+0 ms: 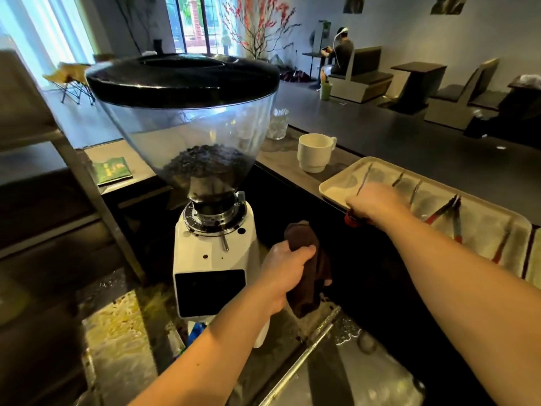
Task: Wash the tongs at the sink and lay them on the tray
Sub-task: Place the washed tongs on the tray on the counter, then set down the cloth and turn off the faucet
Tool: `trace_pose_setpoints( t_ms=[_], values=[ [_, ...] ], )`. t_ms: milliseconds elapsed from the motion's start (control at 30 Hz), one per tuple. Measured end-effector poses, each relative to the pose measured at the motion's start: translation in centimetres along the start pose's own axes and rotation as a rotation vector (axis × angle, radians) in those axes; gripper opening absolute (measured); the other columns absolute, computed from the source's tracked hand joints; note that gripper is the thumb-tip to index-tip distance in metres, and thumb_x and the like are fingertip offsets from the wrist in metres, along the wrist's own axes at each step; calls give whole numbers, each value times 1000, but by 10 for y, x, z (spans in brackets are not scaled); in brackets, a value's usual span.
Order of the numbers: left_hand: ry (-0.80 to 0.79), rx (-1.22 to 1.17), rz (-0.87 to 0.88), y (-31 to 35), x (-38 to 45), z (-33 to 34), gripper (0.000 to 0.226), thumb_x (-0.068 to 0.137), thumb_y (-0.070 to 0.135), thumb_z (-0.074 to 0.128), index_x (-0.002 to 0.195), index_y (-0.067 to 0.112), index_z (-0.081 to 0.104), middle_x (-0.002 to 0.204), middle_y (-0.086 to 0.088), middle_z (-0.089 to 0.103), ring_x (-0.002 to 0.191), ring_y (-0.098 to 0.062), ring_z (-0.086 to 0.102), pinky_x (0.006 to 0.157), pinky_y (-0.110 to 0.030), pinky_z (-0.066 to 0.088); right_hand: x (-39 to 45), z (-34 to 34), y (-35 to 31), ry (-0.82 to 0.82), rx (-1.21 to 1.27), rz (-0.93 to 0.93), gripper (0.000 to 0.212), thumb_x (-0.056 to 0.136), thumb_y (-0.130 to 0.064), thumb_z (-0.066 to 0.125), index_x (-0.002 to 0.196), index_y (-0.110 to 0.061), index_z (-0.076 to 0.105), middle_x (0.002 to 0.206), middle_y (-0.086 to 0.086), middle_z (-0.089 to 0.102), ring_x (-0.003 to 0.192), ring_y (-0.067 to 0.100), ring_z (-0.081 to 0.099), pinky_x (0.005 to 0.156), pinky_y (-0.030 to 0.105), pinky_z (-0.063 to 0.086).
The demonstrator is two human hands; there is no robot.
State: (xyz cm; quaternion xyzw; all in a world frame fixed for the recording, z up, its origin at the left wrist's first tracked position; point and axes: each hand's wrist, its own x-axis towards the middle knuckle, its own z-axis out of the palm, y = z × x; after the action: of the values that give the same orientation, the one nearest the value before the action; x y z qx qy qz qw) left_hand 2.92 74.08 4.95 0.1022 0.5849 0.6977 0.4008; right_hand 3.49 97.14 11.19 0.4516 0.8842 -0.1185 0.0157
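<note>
The right hand (371, 205) reaches to the near left corner of the beige tray (330, 187) and is closed around a pair of tongs (364, 180). The red handle end shows below the fist and the thin metal tips rise over the tray floor. On the same tray several other tongs (445, 210) lie in a row to the right of this hand. About five can be counted, some with red handles, but blur makes the number uncertain.

The left hand (288, 265) is clamped on one dark brown cloth (308, 271), just beside the white coffee grinder (213, 259). Its clear hopper holds dark beans under a black lid. No brand or writing can be read on the grinder.

One cream mug (314, 152) stands on the counter behind the tray, and one clear glass (277, 124) stands further back. The steel sink (345, 373) is at the bottom, below the arms and well apart from the held tongs.
</note>
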Motion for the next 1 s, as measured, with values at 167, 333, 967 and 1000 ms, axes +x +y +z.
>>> trace_pose_setpoints(
  t_ms=[167,333,967,1000],
  values=[
    [-60,46,18,4,-12,-12,17,98,23,58,108,11,66,81,-13,76,69,-28,74,64,-32,58,5,-7,2,30,-11,-9,54,84,-62,43,97,-14,65,80,6,62,77,26,61,66,37,49],
    [-102,79,-12,4,-42,-28,27,100,23,56,111,0,64,90,-27,71,79,-33,70,77,-41,60,-52,-25,-2,116,-73,-126,36,92,-50,48,86,-16,58,78,4,59,69,22,55,61,36,44],
    [450,-148,-150,-90,-296,-335,20,98,-1,53,115,-2,63,91,-16,64,87,-29,61,90,-42,51,-400,173,-237,-682,204,-811,16,91,-25,54,80,-18,64,66,-2,72,55,12,64,56,33,51],
    [543,-159,-144,-98,-313,-359,20,98,1,54,116,-1,62,87,-14,65,84,-28,62,85,-37,53,-419,191,-259,-715,217,-820,14,91,-24,55,83,-19,64,67,-2,72,53,9,63,52,28,49]
  ],
)
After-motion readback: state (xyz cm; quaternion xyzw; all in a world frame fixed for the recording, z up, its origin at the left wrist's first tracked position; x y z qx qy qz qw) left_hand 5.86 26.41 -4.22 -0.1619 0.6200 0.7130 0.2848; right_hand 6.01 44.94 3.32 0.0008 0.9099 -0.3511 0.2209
